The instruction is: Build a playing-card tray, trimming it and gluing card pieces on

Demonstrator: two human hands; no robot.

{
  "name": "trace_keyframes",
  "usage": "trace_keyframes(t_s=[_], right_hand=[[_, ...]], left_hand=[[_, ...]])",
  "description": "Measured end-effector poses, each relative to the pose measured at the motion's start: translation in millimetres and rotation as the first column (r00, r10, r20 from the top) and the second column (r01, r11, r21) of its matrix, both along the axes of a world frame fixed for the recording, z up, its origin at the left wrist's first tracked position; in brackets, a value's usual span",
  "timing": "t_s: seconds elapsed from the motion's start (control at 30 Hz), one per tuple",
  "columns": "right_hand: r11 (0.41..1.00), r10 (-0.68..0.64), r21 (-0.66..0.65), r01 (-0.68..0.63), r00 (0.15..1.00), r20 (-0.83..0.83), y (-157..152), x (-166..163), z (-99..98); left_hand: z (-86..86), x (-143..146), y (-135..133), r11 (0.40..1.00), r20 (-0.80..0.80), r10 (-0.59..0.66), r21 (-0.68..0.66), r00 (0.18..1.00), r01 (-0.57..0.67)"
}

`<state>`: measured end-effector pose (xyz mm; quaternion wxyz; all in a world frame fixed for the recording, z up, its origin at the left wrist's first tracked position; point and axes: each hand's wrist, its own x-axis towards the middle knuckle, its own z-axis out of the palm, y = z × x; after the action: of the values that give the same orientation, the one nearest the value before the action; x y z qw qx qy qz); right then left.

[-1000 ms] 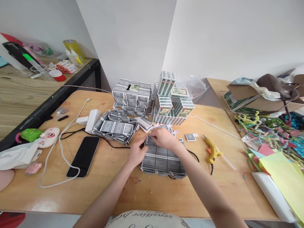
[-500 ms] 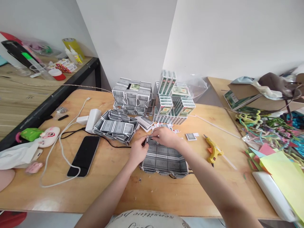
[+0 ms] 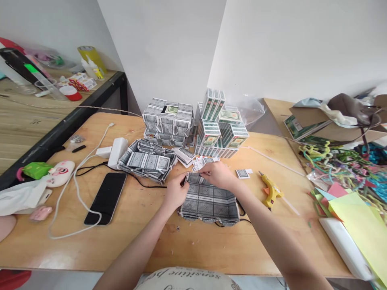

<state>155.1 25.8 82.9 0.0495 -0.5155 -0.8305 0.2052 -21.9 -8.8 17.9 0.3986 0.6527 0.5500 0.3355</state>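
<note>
An open tray made of playing cards (image 3: 208, 203) lies on the table in front of me, its grey patterned backs facing up. My left hand (image 3: 177, 190) is closed on the tray's far left corner, thumb and fingers pinching the wall. At the far wall, my right hand (image 3: 218, 174) has its fingertips pinched on the card edge, a little right of the left hand. Just beyond the hands lie loose playing cards (image 3: 199, 163). A second card tray (image 3: 148, 161), holding folded cards, stands to the left.
Behind stand a card-built box (image 3: 168, 121) and stacked card packs (image 3: 222, 129). A yellow glue gun (image 3: 270, 190) lies right, near a small card (image 3: 242, 173). On the left are a phone (image 3: 106, 197) and white cable (image 3: 77, 189). Coloured paper (image 3: 353, 217) and pipe cleaners (image 3: 341, 165) fill the right side.
My right hand has slid slightly to the right along the tray's far wall. My left hand keeps its hold on the corner, and the tray stays in place.
</note>
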Motion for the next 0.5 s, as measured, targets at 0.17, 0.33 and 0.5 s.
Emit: trace_keyframes(t_s=[0.17,0.33,0.5], right_hand=[[0.999,-0.031,0.039,0.034,0.997,-0.073,-0.9,2.8,-9.1],[0.996,-0.055,0.055,0.064,0.987,-0.148,-2.4,4.7,-20.9],[0.988,-0.093,0.096,0.118,0.968,-0.234,-8.1,4.8,-30.3]], left_hand=[[-0.9,-1.0,-0.3,1.0,0.018,-0.028,0.012,0.999,0.028],[0.7,-0.5,-1.4,1.0,-0.012,-0.004,-0.02,1.0,0.003],[2.7,1.0,-1.7,0.999,-0.032,0.015,-0.036,0.999,-0.016]])
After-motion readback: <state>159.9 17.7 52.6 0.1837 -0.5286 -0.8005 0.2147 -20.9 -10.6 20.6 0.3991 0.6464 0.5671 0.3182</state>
